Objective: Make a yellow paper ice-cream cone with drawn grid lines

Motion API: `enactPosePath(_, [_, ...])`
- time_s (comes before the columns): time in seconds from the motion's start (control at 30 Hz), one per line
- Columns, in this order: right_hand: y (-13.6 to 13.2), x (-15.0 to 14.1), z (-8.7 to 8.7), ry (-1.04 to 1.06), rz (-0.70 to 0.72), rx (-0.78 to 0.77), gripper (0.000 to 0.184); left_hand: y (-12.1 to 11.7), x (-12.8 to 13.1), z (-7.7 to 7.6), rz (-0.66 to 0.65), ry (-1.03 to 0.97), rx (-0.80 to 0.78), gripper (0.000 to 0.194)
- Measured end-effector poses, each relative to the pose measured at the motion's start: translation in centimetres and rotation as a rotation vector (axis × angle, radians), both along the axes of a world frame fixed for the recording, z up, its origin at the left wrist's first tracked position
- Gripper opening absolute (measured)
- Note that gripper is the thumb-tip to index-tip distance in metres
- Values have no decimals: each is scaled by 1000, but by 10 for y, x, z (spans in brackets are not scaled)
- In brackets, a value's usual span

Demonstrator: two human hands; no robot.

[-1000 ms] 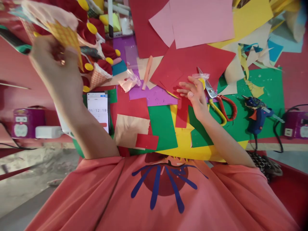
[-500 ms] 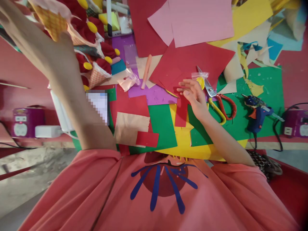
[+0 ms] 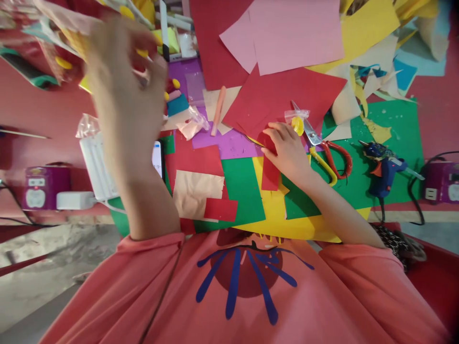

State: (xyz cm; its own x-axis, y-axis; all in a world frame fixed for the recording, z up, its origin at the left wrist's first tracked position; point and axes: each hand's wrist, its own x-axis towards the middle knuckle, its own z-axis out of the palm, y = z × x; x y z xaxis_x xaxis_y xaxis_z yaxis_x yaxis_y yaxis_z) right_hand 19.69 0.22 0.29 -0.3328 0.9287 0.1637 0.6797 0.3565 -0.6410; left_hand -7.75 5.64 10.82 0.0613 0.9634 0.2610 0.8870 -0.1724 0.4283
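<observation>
At upper left in the head view, my left hand (image 3: 124, 83) is blurred, fingers curled, thumb apart; I cannot tell whether they pinch anything. A cone (image 3: 74, 41) shows just beside it. My right hand (image 3: 289, 150) is over the red strip (image 3: 270, 177), fingers loosely bent, thumb parted from them. Scissors (image 3: 314, 138) lie just right of it; the glue gun (image 3: 385, 173), farther right.

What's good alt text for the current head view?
A person's blurred left hand hangs over a cluttered red table, its grip unclear. The right hand, loosely open, is over a red paper strip beside scissors with red and yellow handles. Also visible: pink paper, a phone partly hidden by the left forearm, and a blue hot glue gun.
</observation>
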Motion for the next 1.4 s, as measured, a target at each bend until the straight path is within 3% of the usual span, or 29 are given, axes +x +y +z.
enactPosePath(0.07, [4, 5, -5, -35, 7, 2, 33, -24, 25, -6, -151, -50, -183, 19])
enactPosePath(0.13, [6, 11, -6, -49, 33, 4, 33, -34, 39, -24, -336, -39, -347, 16])
enactPosePath(0.23, [6, 15, -1, -67, 46, 3, 29, -37, 50, -58, -603, 32, -327, 19])
enactPosePath(0.37, [3, 12, 7, -56, 4, 23, 18, -45, 63, -79, -717, 51, -238, 28])
enactPosePath(0.57, [3, 11, 7, -5, -69, 71, 12, -55, 74, -79, -665, 67, -145, 25])
enactPosePath(0.83, [0, 14, 11, 47, -123, 90, 18, -51, 74, -101, -687, 9, -138, 32])
enactPosePath(1.0, [-1, 14, 15, 86, -138, 92, 18, -48, 73, -105, -680, -93, -94, 32])
enactPosePath(1.13, [0, 16, 14, 121, -147, 66, 17, -49, 66, -100, -659, -337, -15, 21])
enactPosePath(1.4, [-1, 15, 18, 214, -109, 3, 29, -46, 56, -97, -437, -1104, -90, 12])
